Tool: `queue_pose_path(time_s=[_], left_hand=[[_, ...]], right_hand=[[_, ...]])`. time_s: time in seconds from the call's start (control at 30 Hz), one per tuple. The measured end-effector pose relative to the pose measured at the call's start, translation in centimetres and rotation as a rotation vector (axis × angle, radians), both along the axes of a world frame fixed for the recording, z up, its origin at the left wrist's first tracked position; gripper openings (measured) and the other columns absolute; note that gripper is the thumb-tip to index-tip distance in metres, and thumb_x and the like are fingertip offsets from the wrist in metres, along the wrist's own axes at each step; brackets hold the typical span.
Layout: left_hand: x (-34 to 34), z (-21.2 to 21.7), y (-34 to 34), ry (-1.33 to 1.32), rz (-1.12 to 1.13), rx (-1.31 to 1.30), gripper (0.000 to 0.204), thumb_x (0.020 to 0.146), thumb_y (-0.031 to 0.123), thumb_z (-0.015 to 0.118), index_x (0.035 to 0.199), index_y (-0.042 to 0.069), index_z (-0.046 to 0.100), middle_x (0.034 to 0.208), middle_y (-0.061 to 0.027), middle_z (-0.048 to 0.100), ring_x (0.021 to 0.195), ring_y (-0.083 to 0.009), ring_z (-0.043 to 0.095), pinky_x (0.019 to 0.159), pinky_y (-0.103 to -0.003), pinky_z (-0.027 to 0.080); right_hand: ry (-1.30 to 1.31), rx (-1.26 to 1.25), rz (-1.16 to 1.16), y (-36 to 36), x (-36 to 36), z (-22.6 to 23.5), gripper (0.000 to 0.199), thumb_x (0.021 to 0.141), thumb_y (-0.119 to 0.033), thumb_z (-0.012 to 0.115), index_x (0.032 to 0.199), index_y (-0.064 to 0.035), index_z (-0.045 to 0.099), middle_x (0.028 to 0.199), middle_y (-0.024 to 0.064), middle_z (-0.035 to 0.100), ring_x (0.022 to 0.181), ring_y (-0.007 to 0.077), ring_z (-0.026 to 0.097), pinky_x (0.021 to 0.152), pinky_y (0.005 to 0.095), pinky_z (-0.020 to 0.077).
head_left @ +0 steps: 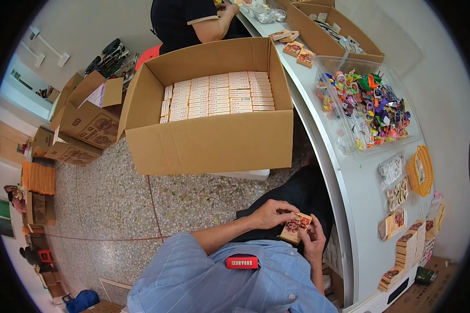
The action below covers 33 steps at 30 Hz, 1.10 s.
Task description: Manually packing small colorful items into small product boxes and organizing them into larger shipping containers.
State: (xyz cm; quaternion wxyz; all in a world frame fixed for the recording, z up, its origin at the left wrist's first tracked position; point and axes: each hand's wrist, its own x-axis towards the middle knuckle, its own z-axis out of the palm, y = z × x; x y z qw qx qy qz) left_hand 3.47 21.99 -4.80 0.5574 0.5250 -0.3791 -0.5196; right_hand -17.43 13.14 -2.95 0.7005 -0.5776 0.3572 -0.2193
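Note:
A small cream and orange printed box (294, 228) is held over my lap, close to the table's edge. My left hand (273, 214) is closed on its upper left edge, fingertips pressed to the top. From the other side, my right hand (313, 241) grips the box with the thumb along its right side. Some of the fingers are hidden behind the box. Beyond my hands stands a big open cardboard carton (209, 141), with stacked rows of small cream boxes (219, 94) inside.
Along my right runs a white table (344, 190). On it are a clear bin (365, 151) of colourful small toys, a yellow basket (420, 171), stacks of small boxes (410, 245) and a carton (303, 21). Another person (193, 23) sits beyond the big carton. More cartons (91, 122) stand at left.

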Motion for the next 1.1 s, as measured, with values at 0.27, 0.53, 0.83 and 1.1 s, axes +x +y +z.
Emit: queue_pose_path(time_s=[0.27,0.53,0.83,1.1], left_hand=[[-1.9,2.0,-0.2,0.126,0.041,-0.038,0.025,0.098,0.015,0.069,0.118,0.000,0.071,0.099,-0.0041,0.070,0.085,-0.0091,0.066,0.073,-0.024,0.056],[-2.8,4.3,0.3,0.094,0.122,-0.190,0.032,0.098,0.013,0.069,0.126,0.000,0.066,0.107,-0.0066,0.072,0.096,-0.0108,0.066,0.083,-0.026,0.055],[-2.1,4.1,0.6,0.128,0.170,-0.177,0.053,0.096,0.010,0.070,0.144,0.001,0.050,0.113,-0.0112,0.072,0.094,-0.0106,0.067,0.083,-0.026,0.054],[-0.7,5.0,0.1,-0.114,0.035,-0.199,0.049,0.092,0.012,0.074,0.138,0.003,0.057,0.112,-0.0071,0.073,0.092,-0.0119,0.066,0.079,-0.027,0.054]], right_hand=[[-0.048,-0.101,-0.053,-0.2,-1.1,2.6,0.043,0.095,0.000,0.064,0.138,0.0050,0.055,0.111,0.0103,0.070,0.099,0.0143,0.067,0.089,0.0287,0.0543],[-0.098,-0.185,-0.104,0.6,-1.7,3.5,0.037,0.094,0.000,0.065,0.131,0.0050,0.058,0.112,0.0116,0.071,0.099,0.0145,0.068,0.089,0.0284,0.0541],[-0.140,-0.101,-0.113,1.6,0.9,3.8,0.049,0.093,0.002,0.066,0.139,0.0063,0.049,0.117,0.0130,0.069,0.103,0.0147,0.067,0.091,0.0272,0.0529],[-0.055,-0.274,-0.021,-0.5,-0.2,3.5,0.036,0.093,0.000,0.069,0.128,0.0035,0.061,0.116,0.0095,0.068,0.103,0.0143,0.065,0.092,0.0287,0.0518]])
